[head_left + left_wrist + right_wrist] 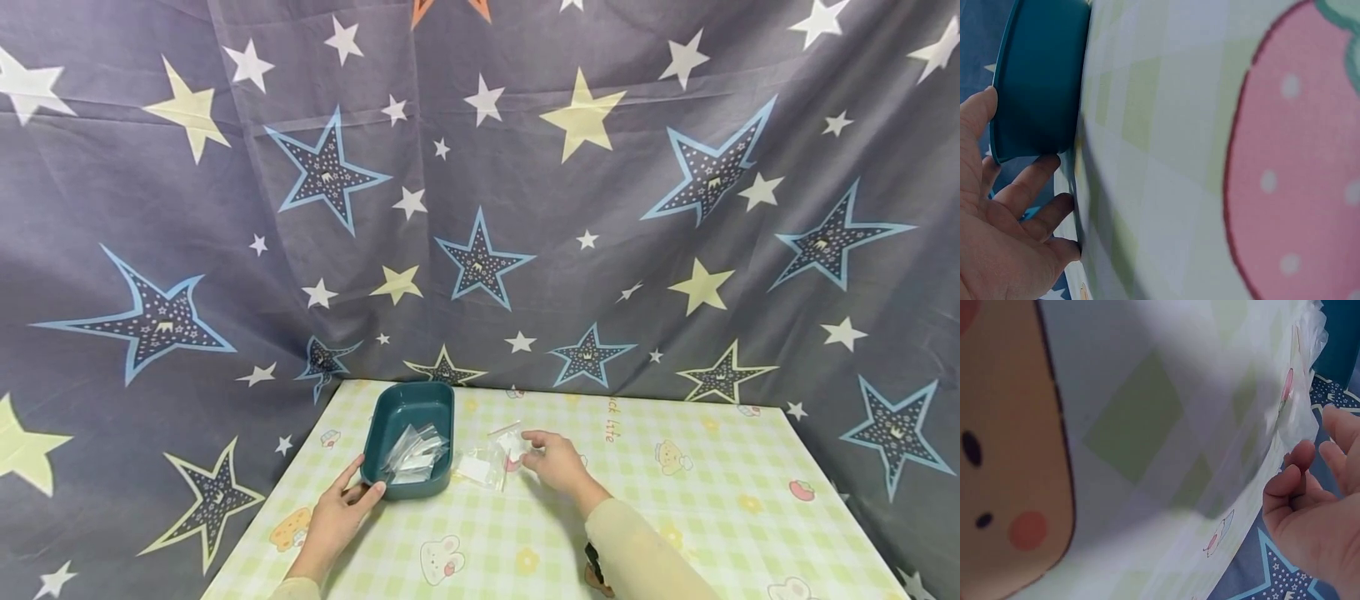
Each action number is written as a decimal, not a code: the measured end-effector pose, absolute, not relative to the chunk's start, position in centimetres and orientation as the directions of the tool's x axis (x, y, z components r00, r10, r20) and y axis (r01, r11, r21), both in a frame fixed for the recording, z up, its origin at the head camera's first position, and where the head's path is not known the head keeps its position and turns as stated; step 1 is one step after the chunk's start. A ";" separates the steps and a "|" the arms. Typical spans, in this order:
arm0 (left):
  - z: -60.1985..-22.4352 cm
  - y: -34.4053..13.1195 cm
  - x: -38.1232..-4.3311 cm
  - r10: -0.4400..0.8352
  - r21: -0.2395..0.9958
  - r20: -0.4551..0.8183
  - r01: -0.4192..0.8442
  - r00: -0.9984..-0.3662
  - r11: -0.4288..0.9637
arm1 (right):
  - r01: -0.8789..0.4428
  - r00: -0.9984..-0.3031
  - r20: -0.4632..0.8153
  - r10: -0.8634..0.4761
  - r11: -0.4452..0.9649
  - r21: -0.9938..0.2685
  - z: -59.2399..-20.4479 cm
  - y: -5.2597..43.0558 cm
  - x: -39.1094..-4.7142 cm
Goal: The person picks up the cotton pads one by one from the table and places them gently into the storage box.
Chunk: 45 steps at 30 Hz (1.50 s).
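Observation:
A teal plastic box stands at the table's back left, with several small clear zip bags heaped in its near half. My left hand holds its near left corner, the thumb against the rim and the fingers around the side; the left wrist view shows this hand at the box wall. Right of the box, a clear zip bag with a white piece inside lies beside another clear bag. My right hand is at that second bag's right edge, fingers apart and loosely bent.
The table wears a green-checked cloth with cartoon prints. Behind it hangs a dark grey curtain patterned with stars. A dark strip shows under my right sleeve.

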State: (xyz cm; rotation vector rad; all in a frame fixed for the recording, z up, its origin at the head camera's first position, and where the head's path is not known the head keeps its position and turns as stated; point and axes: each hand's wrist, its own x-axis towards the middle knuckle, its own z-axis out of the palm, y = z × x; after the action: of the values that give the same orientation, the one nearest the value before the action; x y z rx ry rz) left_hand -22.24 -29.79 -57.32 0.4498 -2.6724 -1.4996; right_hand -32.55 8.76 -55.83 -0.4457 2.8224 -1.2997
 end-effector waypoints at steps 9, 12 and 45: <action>-57.3 -29.8 -22.0 -0.267 0.849 -0.091 -0.214 -0.959 0.483 | -0.321 -0.942 0.132 -0.310 0.707 -0.630 -55.9 8.2 -32.7; -57.4 -29.7 -22.1 -0.270 0.849 -0.083 -0.210 -0.959 0.484 | -0.326 -0.941 0.121 -0.317 0.744 -0.583 -55.8 8.2 -32.8; -57.6 -29.9 -22.3 -0.278 0.834 -0.096 -0.229 -0.956 0.502 | -0.281 -0.957 0.105 -0.270 0.778 -0.563 -56.1 8.4 -32.7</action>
State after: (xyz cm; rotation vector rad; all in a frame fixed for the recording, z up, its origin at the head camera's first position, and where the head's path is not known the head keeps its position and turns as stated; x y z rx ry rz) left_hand -22.30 -29.90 -57.63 0.4526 -2.6786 -1.4745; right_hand -32.72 8.36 -56.06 -0.4613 2.9790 -0.9473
